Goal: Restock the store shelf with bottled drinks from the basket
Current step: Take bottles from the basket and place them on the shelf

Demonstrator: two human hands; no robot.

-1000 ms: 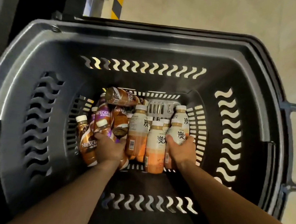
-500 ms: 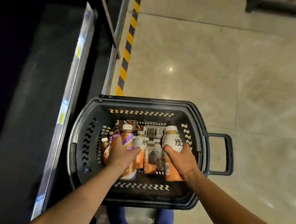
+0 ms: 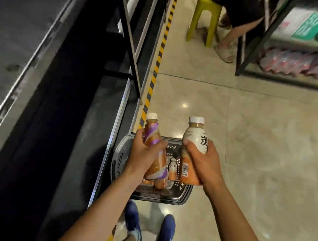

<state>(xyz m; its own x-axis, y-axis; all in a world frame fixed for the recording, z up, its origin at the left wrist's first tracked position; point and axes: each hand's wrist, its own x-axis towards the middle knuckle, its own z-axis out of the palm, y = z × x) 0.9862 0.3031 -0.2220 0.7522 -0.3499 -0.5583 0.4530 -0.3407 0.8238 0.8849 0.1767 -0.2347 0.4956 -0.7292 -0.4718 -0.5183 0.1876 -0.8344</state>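
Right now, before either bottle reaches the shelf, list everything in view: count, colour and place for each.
basket: one, black, on the floor
basket bottles: several, orange and white, inside, partly hidden
swirl-label bottle: one, purple and orange, raised over basket
white-label bottle: one, white over orange, raised beside it
store shelf: one, dark, along left
hazard stripe: one, yellow-black, on floor by shelf
stool: one, yellow-green, far aisle
rack: one, dark, top right, blurred packs
shoes: two, blue, bottom
left hand: grips swirl-label bottle
right hand: grips white-label bottle
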